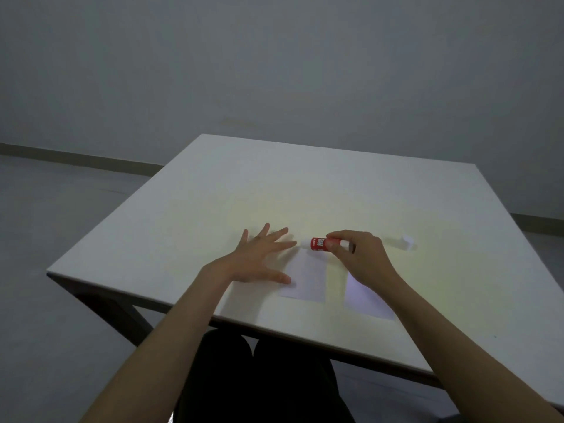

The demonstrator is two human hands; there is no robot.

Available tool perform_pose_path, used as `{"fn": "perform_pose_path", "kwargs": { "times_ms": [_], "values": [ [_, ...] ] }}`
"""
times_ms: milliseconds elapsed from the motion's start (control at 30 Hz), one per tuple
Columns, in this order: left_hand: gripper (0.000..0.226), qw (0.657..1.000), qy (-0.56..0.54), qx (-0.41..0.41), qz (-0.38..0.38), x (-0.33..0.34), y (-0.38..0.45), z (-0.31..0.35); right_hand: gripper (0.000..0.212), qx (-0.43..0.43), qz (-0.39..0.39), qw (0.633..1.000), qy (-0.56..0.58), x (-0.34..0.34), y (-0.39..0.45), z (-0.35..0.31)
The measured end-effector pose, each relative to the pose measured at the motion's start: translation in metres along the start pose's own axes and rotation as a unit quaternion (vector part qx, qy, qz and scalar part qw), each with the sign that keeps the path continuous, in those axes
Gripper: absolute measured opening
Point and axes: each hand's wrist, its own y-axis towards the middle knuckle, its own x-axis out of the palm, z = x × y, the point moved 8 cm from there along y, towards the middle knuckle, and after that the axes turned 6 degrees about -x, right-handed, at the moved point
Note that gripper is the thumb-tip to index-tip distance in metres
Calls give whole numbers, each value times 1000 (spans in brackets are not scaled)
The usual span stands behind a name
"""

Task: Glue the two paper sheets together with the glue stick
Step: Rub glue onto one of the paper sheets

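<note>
Seen from the head camera, a seated person works at a pale square table (pixel 213 190) in a bare grey room. The left hand (pixel 259 257) lies flat and spread, grasping nothing, its thumb and fingertips resting on the left edge of a white paper sheet (pixel 306 277), apparently to pin the sheet so it will not slide under the glue.

The right hand (pixel 358 257) is clenched around a red glue stick (pixel 319 243), held nearly level with its white tip pointing toward the left hand and hovering at the far edge of the pinned sheet, just beyond the left fingertips. Whether the tip is touching the paper cannot be told. The grip sits at the rear of the tube, which leaves the label and tip exposed and suits a sideways stroke across the sheet.

A second paper sheet (pixel 364 300) lies under and just nearside of the right wrist, beside the first sheet but apart from it, seemingly waiting to be pressed on once glue is down. A small white cap (pixel 407 240), probably the stick's, stands on the table beyond and to the outside of the right hand.

White lettering runs along the red label; it appears to read "GLUE STICK", but it is too small to be sure, and no brand can be made out.
</note>
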Motion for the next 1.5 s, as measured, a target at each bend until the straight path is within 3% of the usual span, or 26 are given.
{"fn": "perform_pose_path", "kwargs": {
  "times_ms": [67, 333, 500, 567, 767, 967, 1233, 1400, 1500],
  "values": [
    [88, 999, 46, -9, -3, 6, 6, -1, 25, -19, 1, 1000, -23, 5, 0, -4],
    [91, 1000, 5, -15, -7, 10, 10, -7, 24, -83, -25, 989, -118, 18, -9, -14],
    [91, 1000, 1, -22, -3, 10, 8, -7, 20, -169, -123, 976, -68, 26, -32, -34],
    [92, 1000, 0, -24, -3, 9, 8, -9, 20, -162, -129, 977, -59, 22, -27, -29],
    [90, 1000, -9, -22, -5, 9, 6, -7, 20, -69, -16, 991, -109, -9, -11, 13],
    [93, 1000, 6, -28, -4, 11, 6, -8, 22, -178, -131, 972, -76, 8, -48, -15],
    [91, 1000, -16, -26, -4, 10, 5, -7, 19, -103, -41, 989, -93, -19, -32, 15],
    [93, 1000, -10, -29, -7, 11, 6, -7, 14, -161, -134, 976, -65, -11, -56, -6],
    [93, 1000, -5, -29, -8, 11, 6, -7, 14, -145, -162, 976, -33, -13, -51, -5]
  ]
}}
